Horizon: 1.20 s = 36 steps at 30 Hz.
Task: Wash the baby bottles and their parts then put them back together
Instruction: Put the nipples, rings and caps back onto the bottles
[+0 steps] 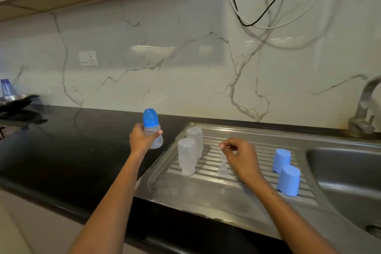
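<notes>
Left hand (142, 140) gripping capped bottle (152, 130) above desk (82, 150), right hand (239, 156) curling, fingertips pinching clear teat (223, 156) just below it, upturned bottles (187, 156) standing between hands.

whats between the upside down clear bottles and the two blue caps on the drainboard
In the head view, the right hand and two clear teats beneath it lie between the inverted bottles and blue caps.

Wall socket (88, 58) on marble backsplash, cables (257, 20) hanging, pan (14, 100) far left.
</notes>
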### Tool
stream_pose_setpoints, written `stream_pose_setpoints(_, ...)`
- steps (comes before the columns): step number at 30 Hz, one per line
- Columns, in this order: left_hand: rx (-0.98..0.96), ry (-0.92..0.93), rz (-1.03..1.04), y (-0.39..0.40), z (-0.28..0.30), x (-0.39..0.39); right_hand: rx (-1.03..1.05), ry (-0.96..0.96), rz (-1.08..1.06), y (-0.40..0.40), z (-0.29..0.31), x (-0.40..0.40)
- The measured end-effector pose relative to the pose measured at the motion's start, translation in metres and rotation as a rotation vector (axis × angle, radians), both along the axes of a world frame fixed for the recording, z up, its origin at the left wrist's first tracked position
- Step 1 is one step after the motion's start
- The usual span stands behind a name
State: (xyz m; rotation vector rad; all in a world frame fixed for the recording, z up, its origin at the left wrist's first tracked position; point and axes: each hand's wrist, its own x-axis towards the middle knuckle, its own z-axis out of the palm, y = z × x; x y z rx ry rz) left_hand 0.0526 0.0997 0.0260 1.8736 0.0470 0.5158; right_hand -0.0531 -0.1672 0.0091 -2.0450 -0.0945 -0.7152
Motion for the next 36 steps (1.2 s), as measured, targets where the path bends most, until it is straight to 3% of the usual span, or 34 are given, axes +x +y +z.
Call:
stream_pose_setpoints(10,0.051,0.044,0.044,0.012,-0.031,0.052,-0.030,-0.022,-0.027,-0.007,-0.005,0.016)
stream_pose_setpoints(17,0.026,0.051,0.110,0.018,-0.029,0.037,-0.031,-0.028,-0.020,-0.007,-0.005,0.021)
stream_pose_setpoints(22,0.111,-0.178,0.261,0.010,-0.013,-0.018,-0.029,-0.045,-0.037,-0.008,-0.003,0.019)
stream_pose_setpoints(27,0.193,-0.390,0.226,-0.023,0.008,-0.075,-0.037,-0.054,-0.064,-0.016,0.017,0.017)
stream_pose_setpoints(31,0.248,-0.440,0.119,-0.058,0.032,-0.089,-0.128,0.004,-0.076,-0.038,0.041,0.015)
stream_pose_setpoints(36,0.404,-0.287,-0.003,-0.094,0.057,-0.072,-0.416,0.235,-0.031,-0.072,0.056,0.021)
